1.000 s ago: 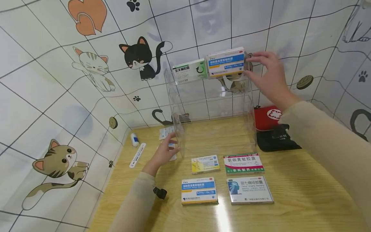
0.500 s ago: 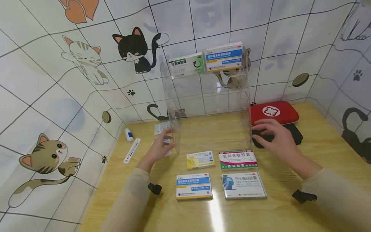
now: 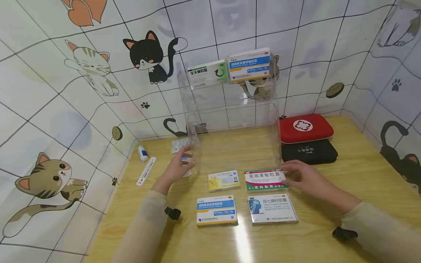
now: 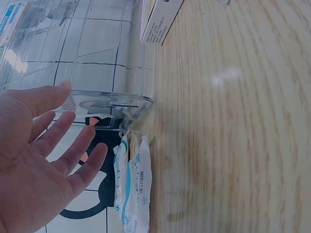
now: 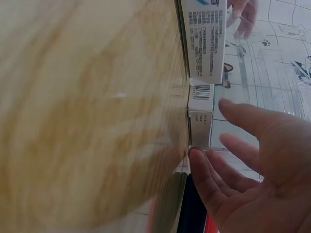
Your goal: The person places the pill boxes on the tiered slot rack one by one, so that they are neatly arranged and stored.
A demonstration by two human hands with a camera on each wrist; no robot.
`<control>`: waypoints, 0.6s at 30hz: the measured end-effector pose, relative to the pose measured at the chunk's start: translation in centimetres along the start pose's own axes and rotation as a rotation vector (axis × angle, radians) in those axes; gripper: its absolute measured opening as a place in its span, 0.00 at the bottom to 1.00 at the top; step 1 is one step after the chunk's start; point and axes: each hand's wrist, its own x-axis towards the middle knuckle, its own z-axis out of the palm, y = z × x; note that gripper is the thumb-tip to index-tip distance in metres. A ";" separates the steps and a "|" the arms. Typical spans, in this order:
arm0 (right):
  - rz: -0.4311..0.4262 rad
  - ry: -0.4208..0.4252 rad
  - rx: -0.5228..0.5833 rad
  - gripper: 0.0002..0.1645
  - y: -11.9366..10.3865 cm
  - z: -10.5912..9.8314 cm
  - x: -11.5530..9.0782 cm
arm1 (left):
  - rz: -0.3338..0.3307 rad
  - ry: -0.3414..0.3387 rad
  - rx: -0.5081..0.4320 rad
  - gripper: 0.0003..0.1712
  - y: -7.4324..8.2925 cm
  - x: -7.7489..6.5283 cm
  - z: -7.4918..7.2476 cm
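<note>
My left hand (image 3: 177, 167) is beside the left wall of a clear plastic tiered rack (image 3: 231, 129), its fingers spread and relaxed. In the left wrist view, the thumb overlaps the rack's edge. My right hand (image 3: 304, 177) has reached the right end of a flat red, white and green medicine box (image 3: 265, 182) on the table. Seen from the right wrist, the thumb and fingers are parted around the box's end (image 5: 200, 128), with the fingertips close to it. Nearby lie a yellow-white medicine box (image 3: 224, 181), a blue-white one (image 3: 217, 210) and a white one (image 3: 273, 209) with a blue head picture.
On the rack's top tier stand a green-white box (image 3: 207, 75) and a blue-white box (image 3: 249, 65). A red case (image 3: 306, 128) and a black pouch (image 3: 309, 152) lie right of it. Left are a small white bottle (image 3: 143, 153), a white strip (image 3: 146, 171) and small packets (image 3: 179, 144).
My right hand has left the blue-white box on the top tier and come down to the right end of the red, white and green box. My left hand stays by the rack's left wall.
</note>
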 end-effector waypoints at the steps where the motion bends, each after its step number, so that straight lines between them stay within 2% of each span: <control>1: 0.004 -0.015 0.005 0.32 0.0 0.1 0.1 | -0.004 0.001 -0.002 0.40 0.0 -0.1 -0.1; 5: 0.022 -0.033 -0.002 0.37 0.3 0.3 0.2 | 0.000 -0.014 -0.003 0.40 0.1 -0.3 -0.3; 10: 0.027 0.000 -0.040 0.42 0.2 0.0 0.2 | -0.005 -0.014 0.001 0.39 0.2 -0.3 -0.2; 14: 0.029 0.032 -0.082 0.41 -0.2 -0.3 0.3 | -0.006 -0.016 -0.005 0.38 0.2 -0.3 -0.4; 18: 0.049 0.062 -0.053 0.35 -0.8 -0.5 0.2 | -0.006 -0.023 -0.001 0.39 0.3 -0.2 -0.5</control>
